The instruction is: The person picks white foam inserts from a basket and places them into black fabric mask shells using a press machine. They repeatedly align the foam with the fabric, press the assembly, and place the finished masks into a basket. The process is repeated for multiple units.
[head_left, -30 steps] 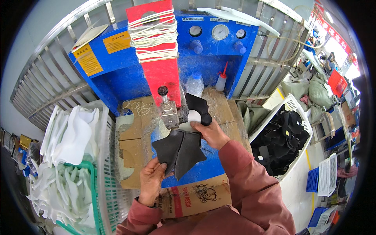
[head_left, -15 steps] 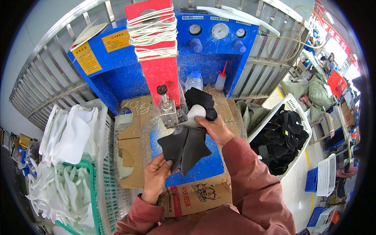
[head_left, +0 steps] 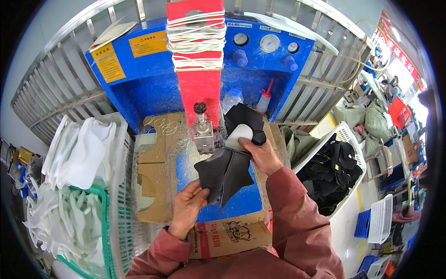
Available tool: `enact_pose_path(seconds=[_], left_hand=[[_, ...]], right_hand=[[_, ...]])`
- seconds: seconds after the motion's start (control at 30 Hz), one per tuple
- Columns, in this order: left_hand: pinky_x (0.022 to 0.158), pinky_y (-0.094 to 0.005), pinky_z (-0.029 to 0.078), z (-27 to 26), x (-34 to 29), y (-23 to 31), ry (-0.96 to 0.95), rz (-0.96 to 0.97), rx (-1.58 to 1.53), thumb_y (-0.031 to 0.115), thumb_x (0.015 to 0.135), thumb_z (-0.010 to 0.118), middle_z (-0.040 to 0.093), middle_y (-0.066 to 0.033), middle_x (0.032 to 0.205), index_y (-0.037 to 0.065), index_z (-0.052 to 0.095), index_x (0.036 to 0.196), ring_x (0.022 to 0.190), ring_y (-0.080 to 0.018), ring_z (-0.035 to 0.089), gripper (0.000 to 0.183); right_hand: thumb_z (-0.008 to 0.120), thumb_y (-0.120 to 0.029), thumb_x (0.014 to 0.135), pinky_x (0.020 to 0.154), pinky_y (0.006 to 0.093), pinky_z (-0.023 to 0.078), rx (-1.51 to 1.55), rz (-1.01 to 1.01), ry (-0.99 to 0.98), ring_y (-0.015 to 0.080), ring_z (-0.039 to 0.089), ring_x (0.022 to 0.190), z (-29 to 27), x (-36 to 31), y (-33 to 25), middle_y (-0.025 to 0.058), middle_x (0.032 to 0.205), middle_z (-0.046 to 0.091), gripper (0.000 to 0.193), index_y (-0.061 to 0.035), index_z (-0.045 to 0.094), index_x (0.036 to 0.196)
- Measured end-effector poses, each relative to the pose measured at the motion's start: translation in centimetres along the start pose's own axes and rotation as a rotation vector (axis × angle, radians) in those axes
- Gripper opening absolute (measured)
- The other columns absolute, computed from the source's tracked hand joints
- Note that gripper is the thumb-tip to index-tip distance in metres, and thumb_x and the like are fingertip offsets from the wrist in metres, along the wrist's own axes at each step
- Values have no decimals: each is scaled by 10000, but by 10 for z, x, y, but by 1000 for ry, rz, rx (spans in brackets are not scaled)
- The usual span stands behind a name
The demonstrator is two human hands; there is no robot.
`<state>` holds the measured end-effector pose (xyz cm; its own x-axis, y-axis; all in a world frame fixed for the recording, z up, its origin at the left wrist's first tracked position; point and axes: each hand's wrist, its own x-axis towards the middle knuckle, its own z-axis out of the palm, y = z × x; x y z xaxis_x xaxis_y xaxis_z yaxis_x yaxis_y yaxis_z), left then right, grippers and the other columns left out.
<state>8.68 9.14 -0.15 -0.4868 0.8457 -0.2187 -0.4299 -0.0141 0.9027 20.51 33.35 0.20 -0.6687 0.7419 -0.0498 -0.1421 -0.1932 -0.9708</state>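
My left hand is closed on the lower left corner of a black fabric-like piece that has a seam or fold down its middle. With thumb on top, my right hand pinches a small white rounded pad at the upper end of the black piece. More black material spreads out beyond the pad. The work is held just right of a metal head with a black knob, at the foot of a red upright arm wound with white cord. My right fingers beneath the piece are hidden.
Behind stands a blue machine cabinet with gauges, a clear bottle and a red-tipped squeeze bottle. At left, a basket holds white shaped sheets. A white basket of black pieces stands right. Cardboard covers the worktop.
The whole view has shifted, so the machine appears slightly farther right. Both hands keep their hold on the piece, which stays beside the metal head in nearly the same pose.
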Motion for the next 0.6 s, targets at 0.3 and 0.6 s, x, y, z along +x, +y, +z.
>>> enact_pose_path(seconds=[0.3,0.6], left_hand=[[548,-178,374,8,6,0,-8,-23,-43,-34,959,571,671,2,887,-5,619,1274,622,-22,463,320],[583,-184,387,7,11,-3,-54,-22,-42,-22,963,579,666,20,914,36,614,1307,666,-26,477,350]], right_hand=[[681,-106,949,841,316,534,-5,-39,6,131,636,990,-11,2,5,31,1127,665,317,-41,610,1250],[680,-147,947,904,313,493,-37,-43,35,134,604,1021,-12,-3,-1,48,1145,666,345,23,619,1241]])
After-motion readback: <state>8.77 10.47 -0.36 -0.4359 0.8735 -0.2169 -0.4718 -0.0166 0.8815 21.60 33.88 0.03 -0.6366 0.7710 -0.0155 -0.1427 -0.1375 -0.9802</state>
